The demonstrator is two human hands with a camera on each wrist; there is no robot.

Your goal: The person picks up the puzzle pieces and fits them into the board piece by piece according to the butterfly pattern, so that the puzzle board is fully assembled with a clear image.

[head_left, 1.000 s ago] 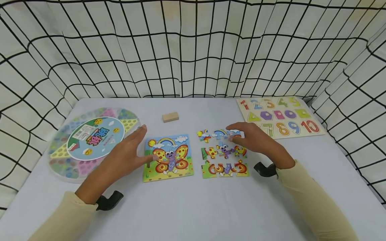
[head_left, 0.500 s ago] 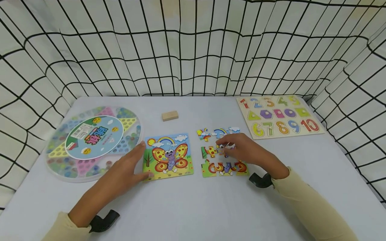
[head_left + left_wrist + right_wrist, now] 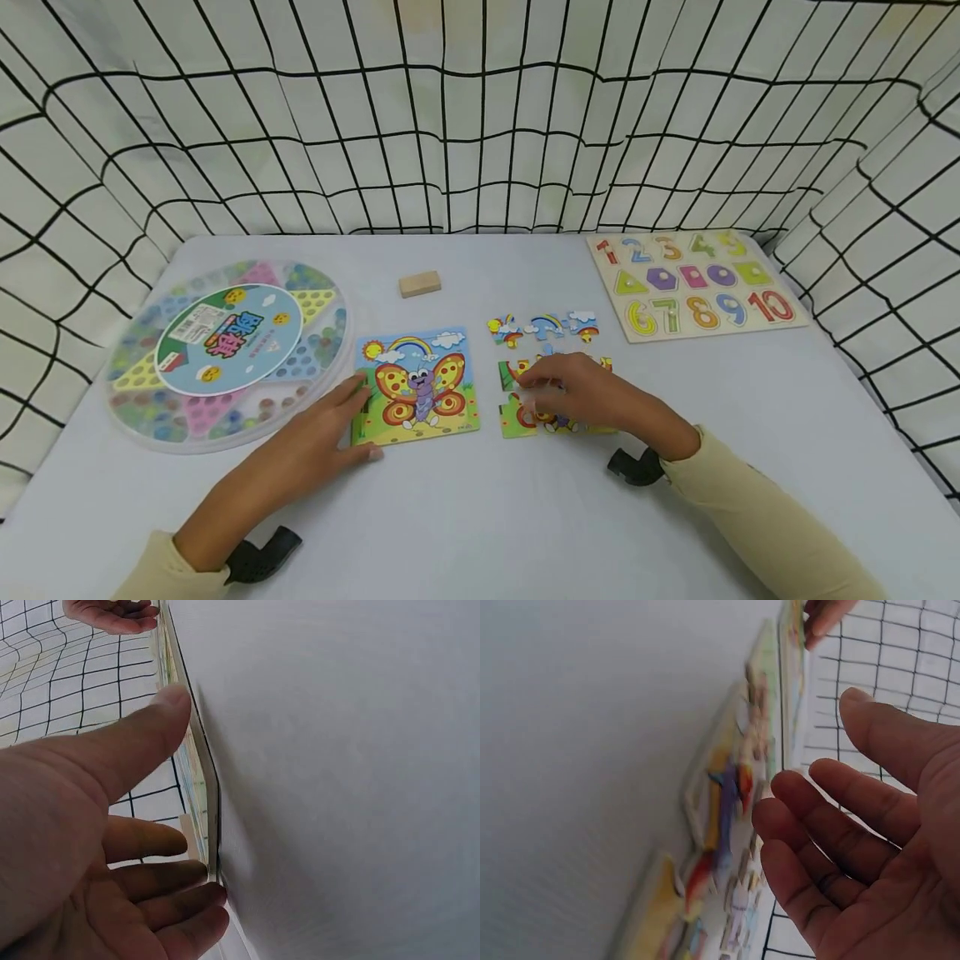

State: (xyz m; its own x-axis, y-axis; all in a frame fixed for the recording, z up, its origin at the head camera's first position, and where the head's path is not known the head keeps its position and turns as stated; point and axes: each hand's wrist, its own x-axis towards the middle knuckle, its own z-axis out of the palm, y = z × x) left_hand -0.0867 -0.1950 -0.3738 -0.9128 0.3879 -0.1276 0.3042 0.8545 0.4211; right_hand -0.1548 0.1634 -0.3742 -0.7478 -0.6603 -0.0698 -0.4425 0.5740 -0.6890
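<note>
A square butterfly picture puzzle board lies flat in the middle of the table. My left hand rests at its left side, fingers along the edge and thumb by the near corner. In the left wrist view, the fingertips sit right at the board's edge. To the right lie loose jigsaw pieces in rows, among them a rainbow piece and a green corner piece. My right hand hovers over the middle and bottom rows, hiding several pieces. Its fingers are loosely bent with nothing between them.
A round Chinese checkers board with marbles under clear plastic lies at the left. Behind the picture board is a small wooden block. A wooden number board lies at the back right. Black netting surrounds the white table.
My right hand has moved from the top row of pieces toward me, over the lower rows. My left hand has drawn slightly nearer, its thumb leaving the picture for the board's near corner.
</note>
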